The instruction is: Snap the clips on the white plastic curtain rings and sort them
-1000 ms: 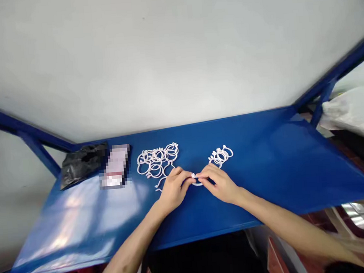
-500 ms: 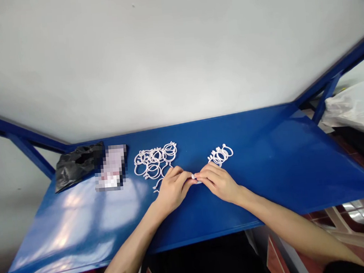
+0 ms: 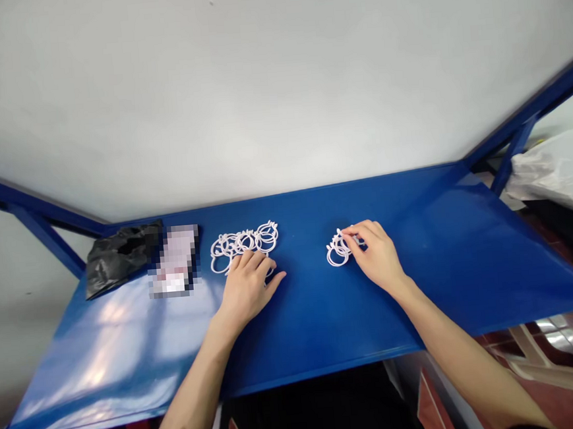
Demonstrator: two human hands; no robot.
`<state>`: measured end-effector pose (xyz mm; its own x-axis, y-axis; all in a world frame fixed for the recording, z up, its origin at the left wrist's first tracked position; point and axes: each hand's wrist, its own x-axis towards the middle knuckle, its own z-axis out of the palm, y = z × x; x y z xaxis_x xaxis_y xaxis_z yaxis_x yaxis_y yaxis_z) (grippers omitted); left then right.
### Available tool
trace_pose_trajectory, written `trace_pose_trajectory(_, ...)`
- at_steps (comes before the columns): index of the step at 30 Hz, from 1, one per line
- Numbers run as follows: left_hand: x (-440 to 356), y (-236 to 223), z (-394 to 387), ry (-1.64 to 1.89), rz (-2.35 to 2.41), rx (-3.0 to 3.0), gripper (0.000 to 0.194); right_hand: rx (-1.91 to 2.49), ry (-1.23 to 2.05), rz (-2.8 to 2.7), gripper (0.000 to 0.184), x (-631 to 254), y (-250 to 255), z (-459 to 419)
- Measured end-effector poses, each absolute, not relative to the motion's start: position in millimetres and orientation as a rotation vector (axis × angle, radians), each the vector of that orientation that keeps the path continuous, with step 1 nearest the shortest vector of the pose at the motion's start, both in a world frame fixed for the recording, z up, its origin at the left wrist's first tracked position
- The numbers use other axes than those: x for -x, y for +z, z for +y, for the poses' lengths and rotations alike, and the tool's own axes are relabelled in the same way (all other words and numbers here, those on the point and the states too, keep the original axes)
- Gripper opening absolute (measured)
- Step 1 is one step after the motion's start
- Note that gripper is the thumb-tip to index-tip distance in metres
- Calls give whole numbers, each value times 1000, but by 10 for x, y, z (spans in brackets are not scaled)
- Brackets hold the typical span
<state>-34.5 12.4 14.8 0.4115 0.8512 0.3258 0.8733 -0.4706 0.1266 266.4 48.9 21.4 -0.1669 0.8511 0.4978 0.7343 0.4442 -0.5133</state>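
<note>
My left hand (image 3: 246,285) is over the near side of a larger pile of white curtain rings (image 3: 241,240). Its thumb is spread away from the fingers, and the fingertips touch or hover over the rings; I cannot tell which. A smaller group of white curtain rings (image 3: 337,255) lies to the right, several overlapping. At its right side is my right hand (image 3: 376,255), with thumb and forefinger pinched on a curtain ring at the top of the group. Part of that group is hidden behind the fingers.
The rings lie on a blue table (image 3: 315,331) against a pale wall (image 3: 277,96). A black plastic bag (image 3: 116,257) and a blurred flat packet (image 3: 177,256) lie at the left. Blue frame bars rise at both ends. A white plastic bag (image 3: 558,170) is beyond the right end.
My hands were together at the middle, working on one ring. They have parted: my left hand moved left to the larger pile, my right hand moved right with the ring to the smaller group.
</note>
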Motion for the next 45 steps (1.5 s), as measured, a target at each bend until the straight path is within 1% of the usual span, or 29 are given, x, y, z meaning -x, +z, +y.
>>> trace_pose_trajectory(6,320,95,124,-482,-1577,2644,10,1334,240,-1995,14,-2612,161,474)
trace_pose_trajectory(13,337,108,136,-528,-1580,2613,8,1363,250,-2029,16,-2621,69,485)
trace_pose_trajectory(17,342,75,146,-564,-1521,2621,3,1333,249,-2021,16,-2609,80,477)
trace_pose_trajectory(19,334,67,149,-593,-1495,2624,4,1318,246,-2017,16,-2601,97,470)
trace_pose_trajectory(23,299,95,143,-714,-1502,2617,7,1282,242,-2007,15,-2585,127,451)
trace_pose_trajectory(27,235,145,105,-991,-1532,2586,6,1148,236,-2002,13,-2509,136,386)
trace_pose_trajectory(29,182,152,74,-1171,-1500,2565,10,1044,315,-2026,12,-2431,143,316)
trace_pose_trajectory(32,74,131,18,-1379,-1378,2566,17,927,611,-2047,17,-2284,171,175)
trace_pose_trajectory(34,-3,104,-17,-1428,-1265,2585,20,919,840,-2006,22,-2189,194,91)
trace_pose_trajectory(36,-70,77,-41,-1436,-1162,2600,19,942,973,-1944,18,-2115,209,41)
trace_pose_trajectory(39,-137,55,-53,-1433,-1068,2617,17,996,986,-1876,4,-2065,204,41)
trace_pose_trajectory(42,-156,59,-49,-1455,-1116,2593,16,1046,936,-1863,6,-2082,176,81)
trace_pose_trajectory(45,-137,75,-42,-1452,-1373,2475,21,1030,790,-1923,6,-2124,148,103)
